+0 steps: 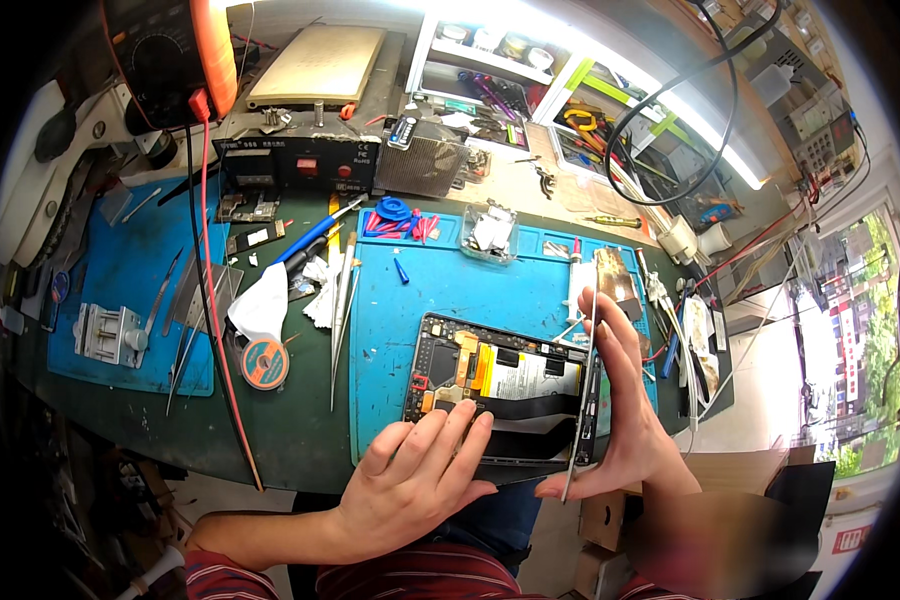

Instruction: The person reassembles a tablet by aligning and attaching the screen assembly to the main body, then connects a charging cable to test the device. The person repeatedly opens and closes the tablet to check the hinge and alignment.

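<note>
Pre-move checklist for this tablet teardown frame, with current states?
1. Left hand pressing flat on the opened tablet: ok.
2. Right hand gripping the lifted screen panel, which stands on edge at the tablet's right side: ok.
3. Flex cables between panel and body free: cannot tell, hidden by the panel.
4. Tablet fully on the blue mat: not ok, its near edge overhangs the mat.
5. Tweezers clear of the tablet, lying left of it: ok.
</note>
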`<state>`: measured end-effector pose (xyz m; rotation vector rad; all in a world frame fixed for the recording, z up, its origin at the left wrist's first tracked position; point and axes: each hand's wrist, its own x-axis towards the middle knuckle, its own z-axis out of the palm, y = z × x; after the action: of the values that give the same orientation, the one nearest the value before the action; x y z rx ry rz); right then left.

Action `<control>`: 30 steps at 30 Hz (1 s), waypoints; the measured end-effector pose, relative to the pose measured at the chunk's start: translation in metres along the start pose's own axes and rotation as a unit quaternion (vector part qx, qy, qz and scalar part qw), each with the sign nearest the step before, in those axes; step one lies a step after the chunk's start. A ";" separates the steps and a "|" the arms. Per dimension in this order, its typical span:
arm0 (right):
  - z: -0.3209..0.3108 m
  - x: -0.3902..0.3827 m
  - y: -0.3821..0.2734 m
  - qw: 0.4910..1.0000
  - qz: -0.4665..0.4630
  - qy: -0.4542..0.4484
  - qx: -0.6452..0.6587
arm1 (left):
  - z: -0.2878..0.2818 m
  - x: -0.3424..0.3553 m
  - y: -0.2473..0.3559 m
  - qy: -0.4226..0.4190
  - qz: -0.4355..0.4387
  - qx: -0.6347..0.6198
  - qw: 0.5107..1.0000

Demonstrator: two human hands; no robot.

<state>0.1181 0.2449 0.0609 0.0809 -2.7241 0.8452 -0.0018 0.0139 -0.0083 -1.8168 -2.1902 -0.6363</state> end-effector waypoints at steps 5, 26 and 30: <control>0.000 0.000 0.000 1.000 0.000 0.003 0.002 | 0.001 0.003 0.000 0.006 0.000 0.008 1.000; -0.001 0.000 -0.001 1.000 0.012 -0.002 0.010 | 0.005 0.009 0.002 0.030 -0.025 -0.019 0.999; -0.001 -0.001 -0.002 1.000 0.014 -0.005 0.010 | 0.006 0.009 0.002 0.031 -0.022 -0.017 0.999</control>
<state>0.1192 0.2439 0.0623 0.0506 -2.7339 0.8813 -0.0015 0.0248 -0.0089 -1.7453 -2.1970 -0.7343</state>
